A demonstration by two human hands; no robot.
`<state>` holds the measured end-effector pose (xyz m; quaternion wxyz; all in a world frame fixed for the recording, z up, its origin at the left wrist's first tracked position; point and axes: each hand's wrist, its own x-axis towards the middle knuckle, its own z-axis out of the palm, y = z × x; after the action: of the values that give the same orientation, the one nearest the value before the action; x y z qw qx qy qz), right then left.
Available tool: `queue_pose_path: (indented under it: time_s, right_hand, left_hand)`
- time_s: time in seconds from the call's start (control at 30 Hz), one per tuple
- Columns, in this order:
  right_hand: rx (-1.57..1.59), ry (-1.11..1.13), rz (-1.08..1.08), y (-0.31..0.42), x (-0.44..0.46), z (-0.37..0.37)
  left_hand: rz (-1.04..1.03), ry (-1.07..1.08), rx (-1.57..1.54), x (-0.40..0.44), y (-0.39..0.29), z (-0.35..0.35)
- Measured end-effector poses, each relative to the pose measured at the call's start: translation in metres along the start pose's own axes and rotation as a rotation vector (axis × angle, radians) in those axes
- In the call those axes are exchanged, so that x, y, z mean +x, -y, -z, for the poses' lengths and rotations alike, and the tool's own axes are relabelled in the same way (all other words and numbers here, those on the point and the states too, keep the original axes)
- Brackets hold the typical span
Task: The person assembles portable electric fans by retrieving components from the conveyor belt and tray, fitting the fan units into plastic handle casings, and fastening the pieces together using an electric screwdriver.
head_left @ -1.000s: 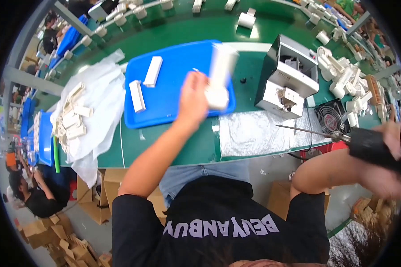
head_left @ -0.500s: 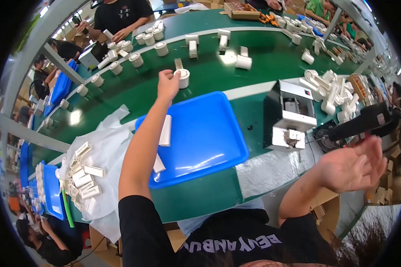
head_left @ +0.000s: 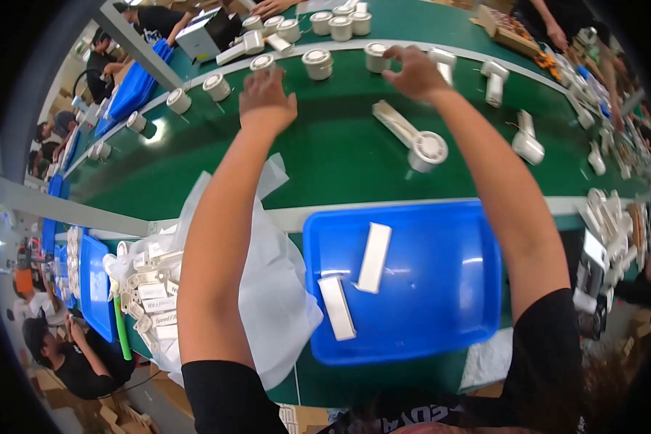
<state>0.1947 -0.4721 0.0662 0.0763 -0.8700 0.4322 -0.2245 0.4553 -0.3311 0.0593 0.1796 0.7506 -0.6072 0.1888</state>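
Note:
My left hand (head_left: 266, 101) reaches over the green belt, fingers spread, at a white round part (head_left: 262, 63) partly hidden behind the fingertips. Farther right, my right hand (head_left: 417, 72) is stretched to another white round part (head_left: 377, 57), its fingers apart at the near side of it. Whether either hand touches its part is hard to tell. Between my arms and nearer to me, a white part with a round head and a long handle (head_left: 427, 150) lies on the belt. Two white rectangular pieces (head_left: 375, 257) (head_left: 337, 308) lie in the blue tray (head_left: 441, 318).
White parts stand along the far belt edge. A plastic bag (head_left: 271, 289) with white casings (head_left: 152, 293) lies left of the tray. At the right are a black-and-white device (head_left: 592, 271) and piled white parts (head_left: 615, 224). Co-workers (head_left: 79, 358) are at the left and beyond the belt.
My right hand has moved from the black tool's side to the far belt. My left hand has released a white part and reached farther out. The view has shifted left.

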Motion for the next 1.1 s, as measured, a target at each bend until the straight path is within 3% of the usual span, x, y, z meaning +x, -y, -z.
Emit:
queue_pose_path:
  time_s: [0.07, 0.1, 0.13, 0.2, 0.3, 0.33, 0.37, 0.43, 0.53, 0.6, 0.63, 0.77, 0.93, 1.0, 1.1]
  right_hand:
    - [-0.258, -0.067, 0.134, -0.009, 0.041, -0.023]
    - [-0.298, -0.244, 0.243, -0.014, 0.056, -0.036]
    - [-0.299, -0.224, 0.251, -0.013, 0.066, -0.044]
    - [0.022, 0.144, -0.024, 0.000, 0.087, -0.054]
    - [-0.147, 0.178, -0.085, 0.036, 0.090, -0.071]
    - [-0.201, 0.169, -0.145, 0.048, 0.089, -0.076]
    - [-0.230, 0.047, -0.175, 0.056, 0.090, -0.085]
    - [-0.253, 0.080, -0.164, 0.061, 0.095, -0.082]
    - [-0.344, -0.002, -0.103, 0.057, 0.098, -0.083]
    - [-0.144, 0.312, -0.100, 0.035, 0.115, -0.067]
    - [-0.140, 0.313, -0.088, 0.032, 0.116, -0.059]
    - [-0.022, 0.311, -0.005, -0.007, 0.116, -0.048]
    - [0.151, 0.361, 0.081, -0.050, 0.112, -0.044]
    - [-0.099, 0.140, -0.025, -0.021, 0.103, -0.053]
    - [-0.267, 0.154, -0.047, 0.021, 0.099, -0.066]
  left_hand:
    - [0.097, 0.017, 0.057, 0.025, 0.029, -0.022]
    - [0.158, 0.048, 0.033, 0.038, 0.041, -0.031]
    - [0.195, 0.068, -0.007, 0.049, 0.051, -0.039]
    - [0.253, 0.101, 0.164, 0.065, 0.063, -0.048]
    - [0.194, 0.217, 0.362, 0.081, 0.092, -0.060]
    - [0.242, 0.275, 0.294, 0.082, 0.091, -0.055]
    - [0.157, 0.289, 0.216, 0.086, 0.108, -0.072]
    - [0.080, 0.304, 0.142, 0.087, 0.124, -0.089]
    - [0.076, 0.169, 0.126, 0.077, 0.118, -0.088]
    - [-0.048, -0.070, 0.105, 0.075, 0.127, -0.088]
    - [-0.039, -0.154, 0.126, 0.071, 0.129, -0.077]
    - [0.019, -0.113, -0.182, 0.073, 0.188, -0.079]
    - [-0.050, -0.092, -0.271, 0.059, 0.162, -0.062]
    - [-0.067, -0.053, -0.287, 0.056, 0.120, -0.014]
    - [-0.131, -0.054, -0.402, 0.057, 0.130, -0.026]
